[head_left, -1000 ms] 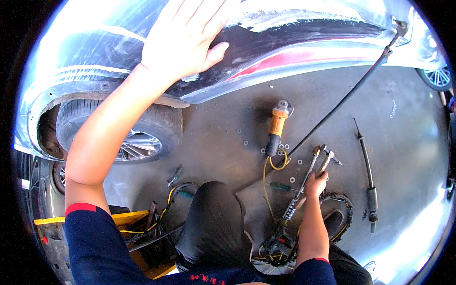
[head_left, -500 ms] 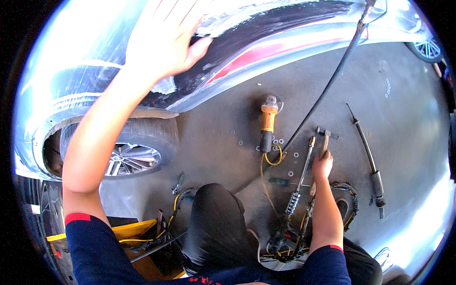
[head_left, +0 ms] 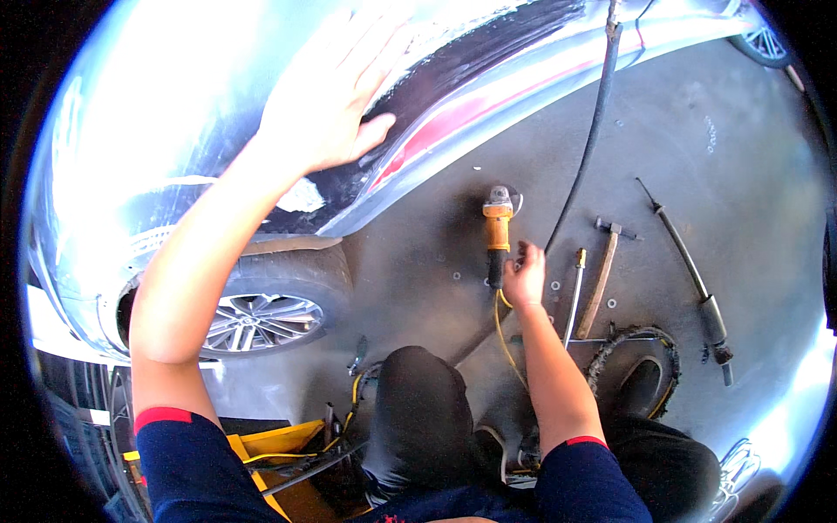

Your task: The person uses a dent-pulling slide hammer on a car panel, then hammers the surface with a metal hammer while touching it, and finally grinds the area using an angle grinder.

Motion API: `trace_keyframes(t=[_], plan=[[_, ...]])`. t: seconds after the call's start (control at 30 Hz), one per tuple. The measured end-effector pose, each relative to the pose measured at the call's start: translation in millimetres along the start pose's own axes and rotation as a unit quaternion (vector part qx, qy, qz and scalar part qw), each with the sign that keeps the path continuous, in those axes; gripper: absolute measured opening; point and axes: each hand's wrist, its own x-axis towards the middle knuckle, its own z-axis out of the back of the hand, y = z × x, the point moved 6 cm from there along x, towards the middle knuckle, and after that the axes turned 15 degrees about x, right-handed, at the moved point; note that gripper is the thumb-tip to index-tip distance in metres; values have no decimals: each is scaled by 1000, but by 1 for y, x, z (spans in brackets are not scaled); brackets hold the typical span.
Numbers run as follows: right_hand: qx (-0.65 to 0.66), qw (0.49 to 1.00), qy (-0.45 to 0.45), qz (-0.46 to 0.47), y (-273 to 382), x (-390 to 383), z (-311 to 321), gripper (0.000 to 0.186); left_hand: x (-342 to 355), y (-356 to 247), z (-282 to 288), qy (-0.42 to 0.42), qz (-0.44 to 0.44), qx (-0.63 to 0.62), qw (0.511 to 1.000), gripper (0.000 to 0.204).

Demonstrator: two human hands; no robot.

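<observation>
My left hand (head_left: 327, 109) lies spread and flat against the car's side panel (head_left: 261, 52), which is partly whitish and partly dark with a red patch lower down. It holds nothing. My right hand (head_left: 526, 277) is just right of an orange and black angle grinder (head_left: 497, 228) lying on the floor. Its fingers are apart and loosely bent beside the grinder's dark handle, with nothing visible in them. To the right of that hand, a hammer (head_left: 599, 283) with a wooden handle rests on the floor, next to a thin metal rod (head_left: 575, 292) with a brass-coloured end.
A black hose (head_left: 588, 144) runs down from the upper right to the floor. Further right lies a long rod with a thick sleeve (head_left: 684, 257). The car wheel (head_left: 266, 322) is at left, above a yellow box edge (head_left: 281, 438). Several washers (head_left: 611, 303) dot the floor.
My right hand has let go of the hammer and moved left to the grinder's handle. The hammer now lies on the floor. My left hand stays on the panel as the view shifts.
</observation>
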Motion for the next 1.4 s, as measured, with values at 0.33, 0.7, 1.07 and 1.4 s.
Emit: trace_keyframes(t=[0.33, 0.7, 1.07, 1.4], plan=[[-132, 989, -64, 30, -6, -30, 35, 54, 49, 13, 1, -38, 25, -18, 999, 86], [-348, 900, -210, -158, -25, -10, 149, 71, 115, -5, 13, -135, -35, 33, 990, 89], [-313, 909, -195, -195, -73, -15, 170, 41, 15, 5, 2, -12, -77, -14, 997, 85], [456, 868, -193, -20, 125, 10, 86, 20, -3, 10, -1, -2, -27, -18, 999, 92]])
